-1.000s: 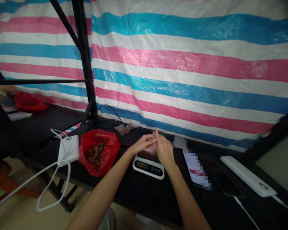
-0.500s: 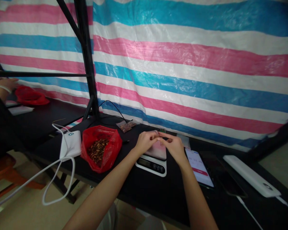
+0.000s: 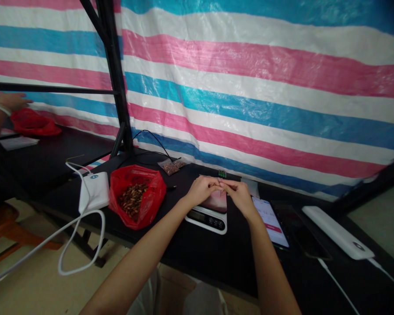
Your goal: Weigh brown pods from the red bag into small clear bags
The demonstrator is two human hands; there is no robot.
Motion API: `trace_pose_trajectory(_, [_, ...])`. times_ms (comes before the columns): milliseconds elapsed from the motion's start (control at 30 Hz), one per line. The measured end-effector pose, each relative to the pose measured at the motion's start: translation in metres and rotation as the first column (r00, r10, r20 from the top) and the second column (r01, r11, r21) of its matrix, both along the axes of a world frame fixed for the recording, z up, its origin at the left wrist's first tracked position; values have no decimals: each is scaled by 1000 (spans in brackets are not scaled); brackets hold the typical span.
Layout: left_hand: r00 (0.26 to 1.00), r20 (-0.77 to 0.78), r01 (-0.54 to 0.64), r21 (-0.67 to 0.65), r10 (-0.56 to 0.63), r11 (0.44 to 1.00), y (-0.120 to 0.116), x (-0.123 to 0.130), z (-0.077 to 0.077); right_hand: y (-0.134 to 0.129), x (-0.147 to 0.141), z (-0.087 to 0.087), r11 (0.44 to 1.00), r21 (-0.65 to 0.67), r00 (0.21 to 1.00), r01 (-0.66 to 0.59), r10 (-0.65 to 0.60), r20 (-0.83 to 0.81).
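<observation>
My left hand (image 3: 202,189) and my right hand (image 3: 237,193) meet over the back of a small digital kitchen scale (image 3: 207,219). The fingertips of both are pinched close together; whatever is between them is too small or hidden to make out. Pinkish light shows on the scale's shiny platform (image 3: 216,202), partly covered by my hands. Left of the scale, a red plastic bag (image 3: 156,199) stands open with brown, elongated nuts or seeds (image 3: 133,199) inside.
Behind lie small clear packets (image 3: 170,166) and a green item (image 3: 222,173). To the right are a lit phone (image 3: 272,223), a dark phone (image 3: 310,238) and a white power bank (image 3: 338,232). A white cabled box (image 3: 94,192) sits left. Another person's hand (image 3: 9,101) is at far left.
The view has tilted down slightly, so the striped sheet sits higher. My fingers have shifted, with the fingertips of both hands now pinched closer together; the scale and red bag stay put.
</observation>
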State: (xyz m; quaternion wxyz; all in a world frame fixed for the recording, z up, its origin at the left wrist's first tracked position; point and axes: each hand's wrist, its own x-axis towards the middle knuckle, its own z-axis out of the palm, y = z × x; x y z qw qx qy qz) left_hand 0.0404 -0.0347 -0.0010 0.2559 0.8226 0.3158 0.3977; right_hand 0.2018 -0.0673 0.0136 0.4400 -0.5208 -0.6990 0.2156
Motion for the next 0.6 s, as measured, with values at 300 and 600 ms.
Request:
trace_pose_trajectory(300, [1000,-3,-16,49,16,999,-6,-2,6,4,2,-9,998,-15,997,55,-56,-45])
trace_pose_trajectory(600, [996,7,-87,38,87,995,-4,-2,5,-9,-10,1,985,79,954,152,-167,250])
